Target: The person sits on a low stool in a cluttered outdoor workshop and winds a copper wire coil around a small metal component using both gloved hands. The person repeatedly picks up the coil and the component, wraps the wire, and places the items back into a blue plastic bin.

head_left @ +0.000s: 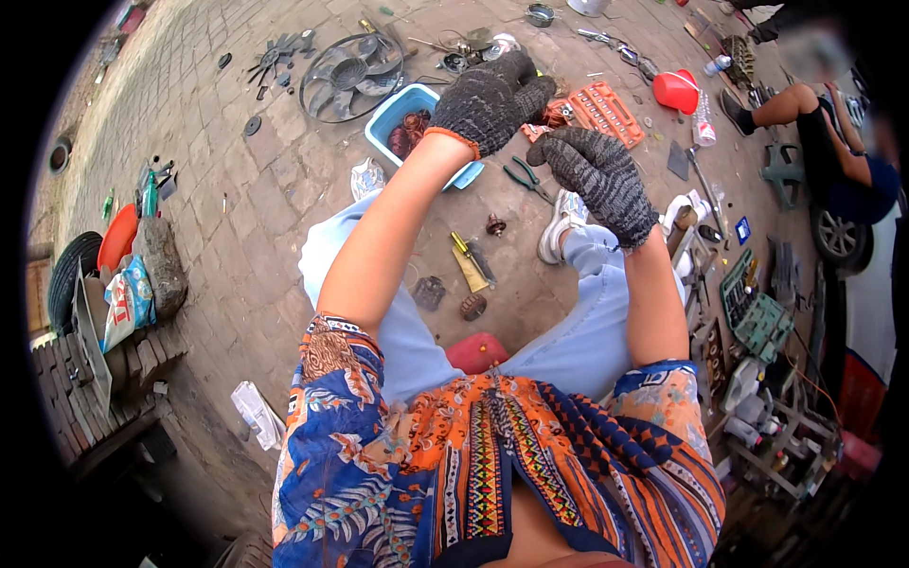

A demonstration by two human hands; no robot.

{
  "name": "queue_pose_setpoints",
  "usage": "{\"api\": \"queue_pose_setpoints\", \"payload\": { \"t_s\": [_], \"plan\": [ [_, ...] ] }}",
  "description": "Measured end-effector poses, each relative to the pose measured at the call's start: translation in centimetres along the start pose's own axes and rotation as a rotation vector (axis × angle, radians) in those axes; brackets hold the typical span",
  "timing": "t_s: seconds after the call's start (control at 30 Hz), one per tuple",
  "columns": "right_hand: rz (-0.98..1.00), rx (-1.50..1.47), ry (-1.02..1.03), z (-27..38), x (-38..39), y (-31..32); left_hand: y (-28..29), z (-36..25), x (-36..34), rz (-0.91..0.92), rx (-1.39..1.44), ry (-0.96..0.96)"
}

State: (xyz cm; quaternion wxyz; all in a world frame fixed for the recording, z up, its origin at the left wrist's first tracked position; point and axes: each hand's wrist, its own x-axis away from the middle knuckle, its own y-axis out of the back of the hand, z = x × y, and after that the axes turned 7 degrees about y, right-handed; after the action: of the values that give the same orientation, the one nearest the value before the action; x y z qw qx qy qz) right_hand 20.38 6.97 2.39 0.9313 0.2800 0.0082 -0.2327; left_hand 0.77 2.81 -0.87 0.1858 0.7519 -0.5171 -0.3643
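Currently, your gloved left hand (490,102) reaches across the blue tub (380,123) (partly hidden from you), where coppery wire (409,135) lies. Your gloved right hand (597,178) is bent near the pliers (526,180); I cannot tell whether either hand grips the small reddish piece (536,132) between them.

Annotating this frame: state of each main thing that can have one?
Left hand: gloved, grip hidden
Right hand: gloved, fingers bent, grip unclear
Tub: uncovered, holding coils
Pliers: on the ground, handles apart
Orange case: open
Green case: open
Fan: lying flat
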Motion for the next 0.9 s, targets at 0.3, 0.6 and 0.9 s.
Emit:
{"api": "queue_pose_setpoints", "payload": {
  "t_s": [0.3,0.6,0.9],
  "plan": [
    [-0.108,0.507,0.577,-3.2,0.3,1.5,1.4,0.5,-0.2,0.249,0.033,-0.565],
    [-0.247,0.021,-0.149,-1.2,-0.1,0.0,2.9,-2.9,-0.3,0.374,-0.194,0.072],
    [-0.362,-0.324,-0.316,-0.4,-0.7,-3.0,-0.8,-1.9,-0.3,-0.069,-0.187,0.291]
  ]
}}
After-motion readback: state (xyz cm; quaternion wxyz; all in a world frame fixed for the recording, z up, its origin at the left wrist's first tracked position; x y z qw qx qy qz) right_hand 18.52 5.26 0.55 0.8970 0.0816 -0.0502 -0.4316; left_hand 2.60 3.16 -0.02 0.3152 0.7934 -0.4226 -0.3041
